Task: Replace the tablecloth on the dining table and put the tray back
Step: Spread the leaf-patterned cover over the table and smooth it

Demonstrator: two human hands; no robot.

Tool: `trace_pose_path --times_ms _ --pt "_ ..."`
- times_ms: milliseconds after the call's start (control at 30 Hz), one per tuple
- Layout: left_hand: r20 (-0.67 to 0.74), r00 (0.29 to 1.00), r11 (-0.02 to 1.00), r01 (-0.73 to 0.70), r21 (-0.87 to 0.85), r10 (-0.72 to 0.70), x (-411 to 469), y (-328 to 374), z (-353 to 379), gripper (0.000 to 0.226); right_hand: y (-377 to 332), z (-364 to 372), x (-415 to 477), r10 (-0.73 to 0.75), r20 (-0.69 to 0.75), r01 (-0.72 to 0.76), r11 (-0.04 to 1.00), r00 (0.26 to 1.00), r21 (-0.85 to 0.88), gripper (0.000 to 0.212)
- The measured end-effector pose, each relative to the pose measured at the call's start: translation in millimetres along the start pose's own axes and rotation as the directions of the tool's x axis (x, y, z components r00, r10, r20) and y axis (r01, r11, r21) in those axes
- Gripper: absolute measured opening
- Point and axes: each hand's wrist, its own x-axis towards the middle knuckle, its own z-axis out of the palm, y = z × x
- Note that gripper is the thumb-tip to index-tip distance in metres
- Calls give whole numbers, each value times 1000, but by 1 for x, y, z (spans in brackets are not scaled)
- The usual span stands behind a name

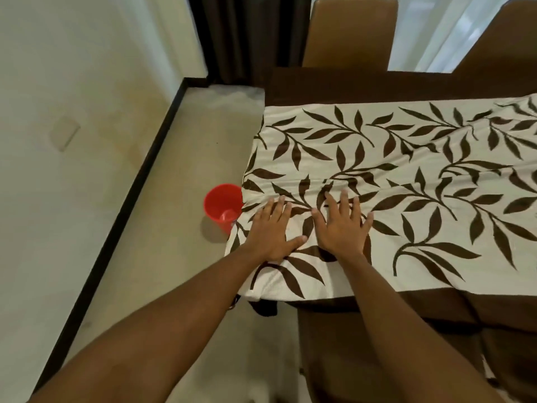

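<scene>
A cream tablecloth (406, 175) with brown leaf print lies across the dark wooden dining table (377, 85). Its left end hangs over the table's left edge. My left hand (273, 231) rests flat on the cloth near that edge, fingers spread. My right hand (343, 225) lies flat beside it, palm down, fingers apart. Small wrinkles show in the cloth just beyond my fingertips. No tray is in view.
A red plastic bin (222, 206) stands on the floor just left of the table end, partly behind the hanging cloth. Brown chairs (351, 33) stand at the far side and one sits tucked below me (377, 344). A wall with a black skirting (139, 181) runs along the left.
</scene>
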Motion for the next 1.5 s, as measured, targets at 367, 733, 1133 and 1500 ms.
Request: trace_pose_path --times_ms 367,733,1133,1500 --pt "-339 928 987 -162 11 156 118 -23 -77 42 -17 -35 69 111 -348 -65 988 931 141 49" --pt "-17 1000 989 -16 146 19 278 -50 -92 70 -24 -28 206 149 5 -149 987 989 58 68" --pt "-293 945 990 -141 26 142 313 -60 -134 51 -54 -45 231 202 -91 -189 973 975 135 58" --pt "27 992 983 -125 134 122 454 -79 -161 60 -70 -54 368 190 -117 -197 979 975 -47 59"
